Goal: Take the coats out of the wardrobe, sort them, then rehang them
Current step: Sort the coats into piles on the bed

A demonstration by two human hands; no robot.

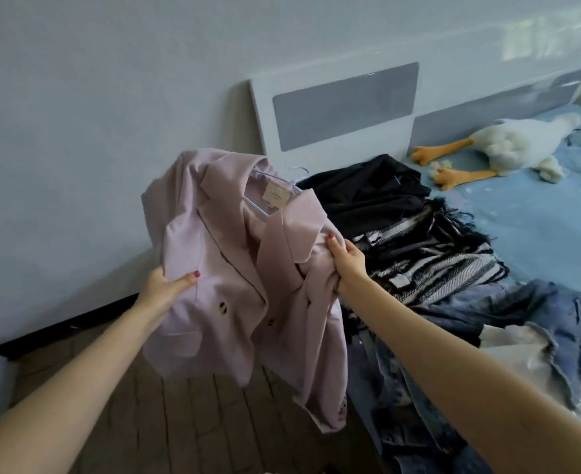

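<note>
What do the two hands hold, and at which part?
The pink blazer: left hand grips its front panel edge, right hand the bunched fabric below the other lapel.

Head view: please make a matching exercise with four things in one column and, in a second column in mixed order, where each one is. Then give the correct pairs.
Things:
1. pale pink blazer on a white hanger
2. white plush goose with orange feet
3. black garment
4. blue denim jacket

Places:
A. nearest end of the clothes pile on the bed
B. on the blue bedsheet near the headboard
C. far end of the pile, near the headboard
D. held up by both hands, left hand and right hand

Pairs: 1-D, 2-B, 3-C, 4-A
</note>
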